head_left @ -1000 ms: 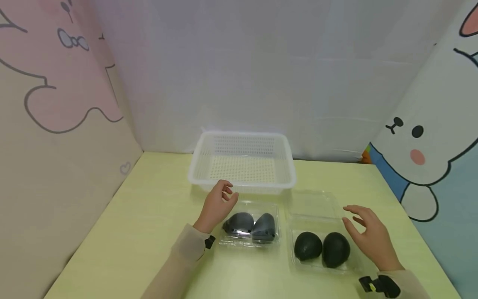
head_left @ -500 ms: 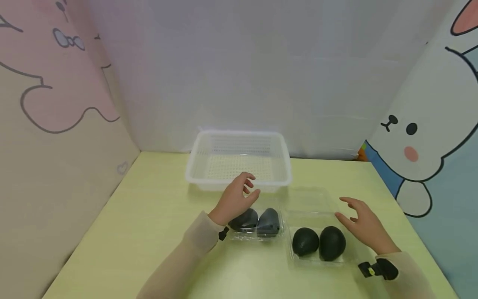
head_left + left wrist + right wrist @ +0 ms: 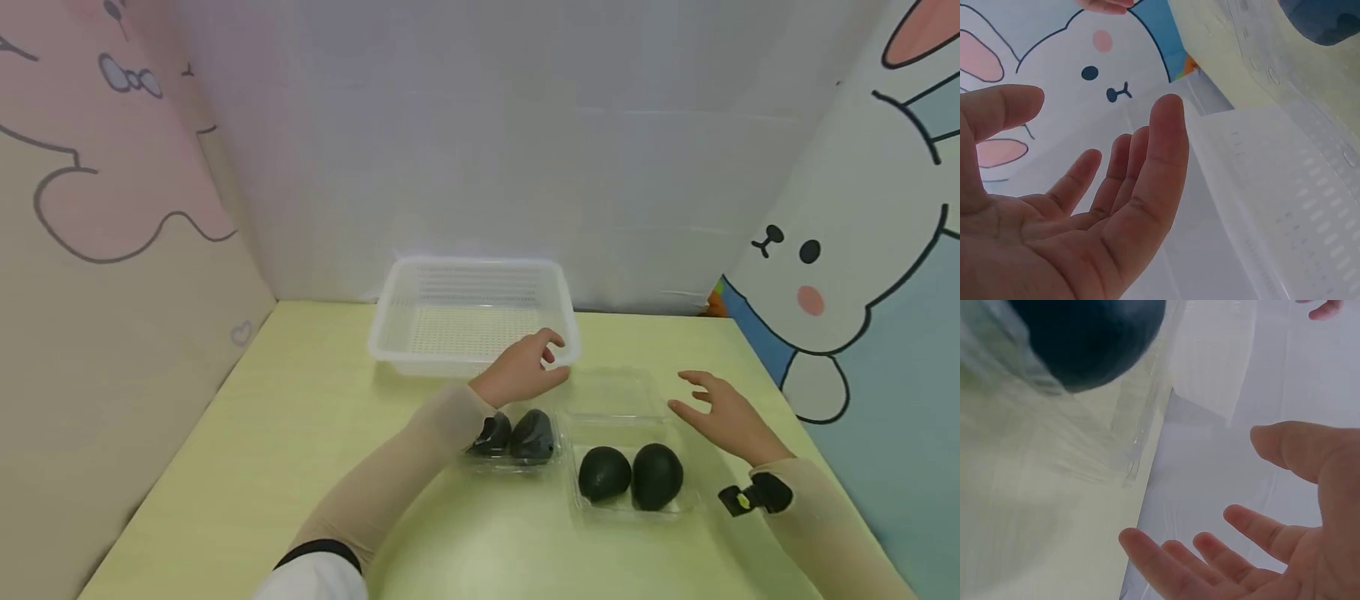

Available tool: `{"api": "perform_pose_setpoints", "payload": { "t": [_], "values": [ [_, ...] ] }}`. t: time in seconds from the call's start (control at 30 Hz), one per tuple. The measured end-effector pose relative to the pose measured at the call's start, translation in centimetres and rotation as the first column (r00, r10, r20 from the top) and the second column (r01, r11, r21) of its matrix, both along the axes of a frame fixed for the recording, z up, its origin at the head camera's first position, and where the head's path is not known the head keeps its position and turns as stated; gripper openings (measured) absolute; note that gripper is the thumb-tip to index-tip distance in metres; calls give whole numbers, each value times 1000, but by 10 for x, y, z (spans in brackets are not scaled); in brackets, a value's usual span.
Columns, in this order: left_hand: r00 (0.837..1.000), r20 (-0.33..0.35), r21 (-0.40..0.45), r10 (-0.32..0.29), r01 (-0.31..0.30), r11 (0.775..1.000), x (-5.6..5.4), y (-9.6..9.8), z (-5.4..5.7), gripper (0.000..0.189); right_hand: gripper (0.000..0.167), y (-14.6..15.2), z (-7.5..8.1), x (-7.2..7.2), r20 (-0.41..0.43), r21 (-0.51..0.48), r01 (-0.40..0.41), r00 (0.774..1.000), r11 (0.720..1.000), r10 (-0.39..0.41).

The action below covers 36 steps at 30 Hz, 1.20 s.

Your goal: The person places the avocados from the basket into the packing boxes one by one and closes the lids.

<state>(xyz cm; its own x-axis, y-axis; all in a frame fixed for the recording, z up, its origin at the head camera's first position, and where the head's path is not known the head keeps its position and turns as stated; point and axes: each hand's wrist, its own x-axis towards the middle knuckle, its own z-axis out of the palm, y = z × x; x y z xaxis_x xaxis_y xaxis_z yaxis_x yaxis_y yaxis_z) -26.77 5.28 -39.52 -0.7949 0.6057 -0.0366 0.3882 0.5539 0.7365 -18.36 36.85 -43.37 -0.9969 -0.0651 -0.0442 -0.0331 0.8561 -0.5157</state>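
Note:
My left hand (image 3: 522,367) hovers with loosely bent fingers over the back of a closed clear plastic box (image 3: 517,468), in front of the basket's near right corner. Two dark avocados (image 3: 532,437) sit under that lid, one partly hidden by my left sleeve. To the right stands a second clear box (image 3: 637,515), its lid (image 3: 611,393) folded back. It holds two dark green avocados, a rounder one (image 3: 604,474) and a longer one (image 3: 657,477). Right of its lid, my right hand (image 3: 731,421) is held in the air, fingers apart. Neither hand holds anything.
A white perforated plastic basket (image 3: 480,365) stands at the back of the pale yellow table (image 3: 225,467), against the white rear wall (image 3: 487,142). Side panels with cartoon drawings flank the table on the left and right.
My left hand has moved right and farther back, passing over the closed box. My right hand shifts slightly backward in view. The head view drifts a little; boxes and basket keep their places.

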Motion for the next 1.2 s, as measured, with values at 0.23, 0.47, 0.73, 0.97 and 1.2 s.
{"api": "perform_pose_setpoints", "payload": {
  "t": [0.23,0.47,0.73,0.97,1.2],
  "values": [
    [994,64,-134,-87,95,986,-5,26,-9,40,71,-2,-4,-14,72,-22,-35,997,999,36],
    [983,155,-187,-98,127,974,-2,42,-16,40,67,-6,-10,-22,158,-86,-34,986,996,47],
    [982,177,-248,-71,114,962,-8,61,-28,41,66,-7,-18,-22,220,-107,20,976,994,4],
    [985,38,-444,-168,167,880,-12,81,-38,11,62,1,-21,-12,246,-177,80,969,981,-34],
    [961,28,-535,-276,247,808,-16,95,-38,37,58,8,-18,0,253,-231,122,965,965,-62]
  ]
}}
